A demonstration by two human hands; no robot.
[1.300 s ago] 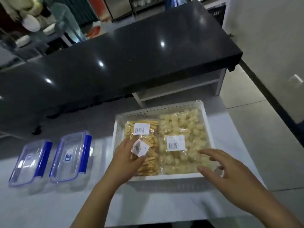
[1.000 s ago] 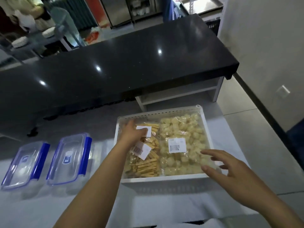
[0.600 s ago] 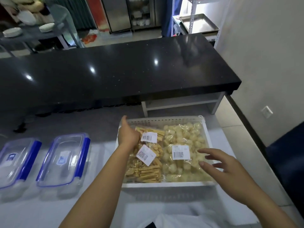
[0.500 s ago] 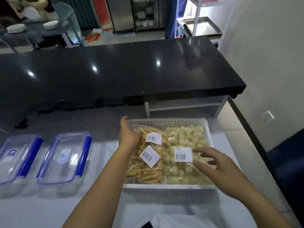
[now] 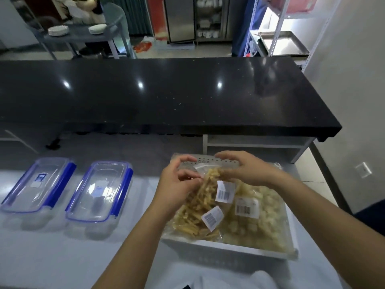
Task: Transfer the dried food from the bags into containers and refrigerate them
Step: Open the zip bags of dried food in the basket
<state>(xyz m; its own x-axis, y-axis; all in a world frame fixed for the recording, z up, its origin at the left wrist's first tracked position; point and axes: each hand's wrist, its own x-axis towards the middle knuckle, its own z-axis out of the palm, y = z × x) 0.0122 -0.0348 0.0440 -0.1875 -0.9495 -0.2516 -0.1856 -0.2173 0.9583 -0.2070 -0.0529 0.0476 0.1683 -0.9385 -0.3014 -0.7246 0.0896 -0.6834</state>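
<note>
landmark: white tray (image 5: 229, 248) on the pale table (image 5: 62, 257); we place everything else relative to it.
left hand (image 5: 177, 184): over the tray's far-left part, fingers curled, pinching the top edge of the bag of dried strips (image 5: 198, 207).
right hand (image 5: 248, 170): over the tray's far rim, fingers curled onto the same bag top from the other side. Both hands grip the mouth of one bag.
strip bag: in the tray's left half, top end raised off the tray by the hands, bottom end resting near the tray's near-left corner. Two barcode labels on it. We can't tell whether the mouth is open yet.
chunk bag (image 5: 258, 222): pale round pieces, lying flat in the tray's right half, touching the strip bag, one barcode label, untouched.
near container (image 5: 100, 190): clear box, blue clips, lid on, just left of the tray.
far container (image 5: 38, 184): same type, lid on, further left of the tray, beside the first.
black counter (image 5: 166, 94): beyond the tray, across the table.
progress: early, in our judgement. Nothing has gone into a container, both lids are on, and both bags look full.
current step: we read it as opening or lifting out the strip bag.
left to do: open both bags, unclip both boxes, fill, reclose, refrigerate. No fridge is identifiable for certain from here.
</note>
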